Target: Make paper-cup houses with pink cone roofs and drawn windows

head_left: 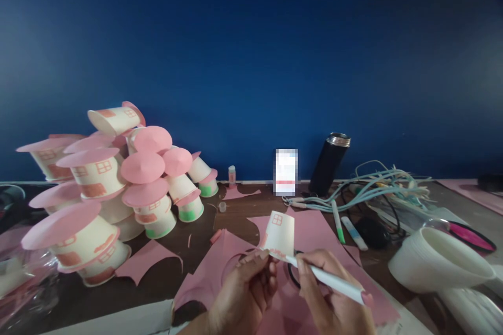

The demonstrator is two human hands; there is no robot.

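My left hand is closed around the rim of an upturned white paper cup that has a small pink window drawn on it. My right hand grips a white marker pen with a pink end, and its tip touches the cup's lower edge. Both hands are low in the middle of the view, above sheets of pink paper on the brown table. A dark ring shape lies on the paper just behind my right hand.
A heap of cup houses with pink cone roofs fills the left. A stack of plain white cups lies at the right. A black flask, tangled cables, two markers, a glue stick and a blue wall stand behind.
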